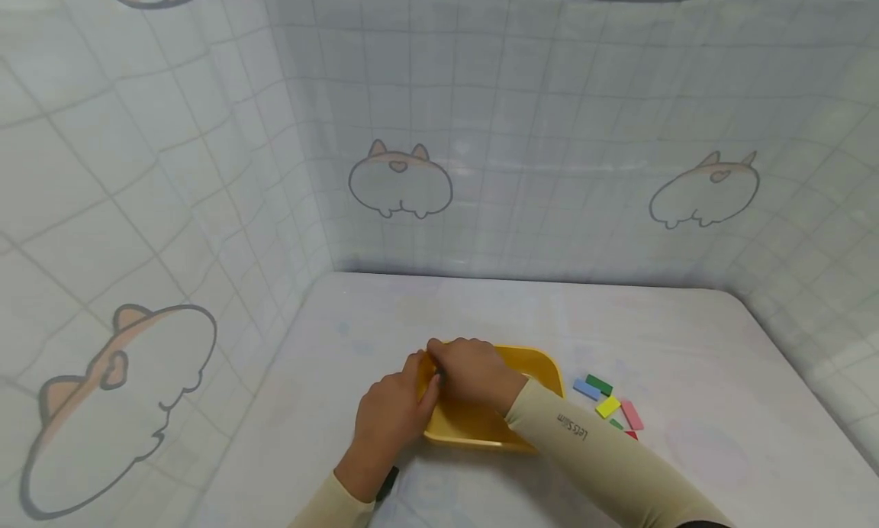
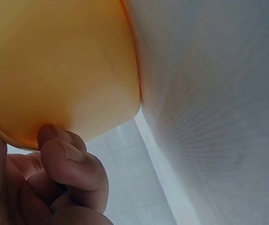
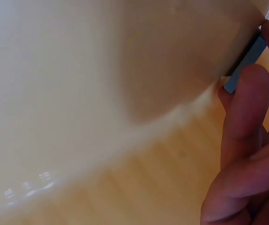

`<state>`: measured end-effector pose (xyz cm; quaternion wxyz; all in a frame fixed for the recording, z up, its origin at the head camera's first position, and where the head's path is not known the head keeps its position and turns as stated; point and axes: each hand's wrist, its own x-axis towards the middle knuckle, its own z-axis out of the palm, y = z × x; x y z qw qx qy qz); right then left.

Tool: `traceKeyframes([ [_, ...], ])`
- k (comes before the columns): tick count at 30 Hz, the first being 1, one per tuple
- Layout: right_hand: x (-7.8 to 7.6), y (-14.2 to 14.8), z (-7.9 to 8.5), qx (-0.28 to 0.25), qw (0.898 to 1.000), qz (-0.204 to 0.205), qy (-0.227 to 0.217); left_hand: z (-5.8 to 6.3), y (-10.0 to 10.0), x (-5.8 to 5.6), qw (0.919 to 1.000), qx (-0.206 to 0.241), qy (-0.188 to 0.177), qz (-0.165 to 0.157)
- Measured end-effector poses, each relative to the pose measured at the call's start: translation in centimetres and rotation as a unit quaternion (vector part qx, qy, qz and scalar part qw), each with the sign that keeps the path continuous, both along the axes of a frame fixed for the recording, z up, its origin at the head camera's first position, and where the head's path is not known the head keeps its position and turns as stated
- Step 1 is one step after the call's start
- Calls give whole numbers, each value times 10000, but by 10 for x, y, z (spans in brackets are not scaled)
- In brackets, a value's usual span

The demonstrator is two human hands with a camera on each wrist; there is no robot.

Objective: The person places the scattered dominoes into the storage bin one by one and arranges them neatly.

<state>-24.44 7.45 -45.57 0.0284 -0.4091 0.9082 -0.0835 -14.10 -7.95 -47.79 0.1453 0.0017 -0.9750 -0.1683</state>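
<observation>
A yellow plastic basin (image 1: 481,442) stands on the table in front of me. My left hand (image 1: 390,413) grips its left rim, the thumb on the inner side. In the left wrist view, curled fingers (image 2: 76,168) press the outer wall of the basin (image 2: 59,61). My right hand (image 1: 477,371) reaches across the basin to the same left rim, close to the left fingertips. Between its thumb and fingers it pinches a small blue block (image 3: 247,61) with a dark side, seen in the right wrist view against the basin wall. The head view mostly hides this block.
Right of the basin lie several small flat blocks: a dark green block (image 1: 600,384), a blue block (image 1: 587,389), a yellow block (image 1: 607,407), a pink block (image 1: 632,415) and smaller green and red pieces. Patterned sheeting (image 1: 536,154) surrounds the white table (image 1: 687,345) at the back and sides.
</observation>
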Motion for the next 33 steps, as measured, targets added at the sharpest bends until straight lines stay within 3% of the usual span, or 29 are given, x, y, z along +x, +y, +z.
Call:
traceKeyframes([
  [17, 2, 0, 1, -206, 9995, 7, -228, 3, -3, 3, 9999, 27, 102, -115],
  [24, 4, 1, 3, -193, 9998, 63, 15, 5, -2, 5, 10000, 48, 28, -72],
  [33, 6, 7, 16, 235, 9995, 61, 186, 4, -3, 5, 9996, 20, 259, -129],
])
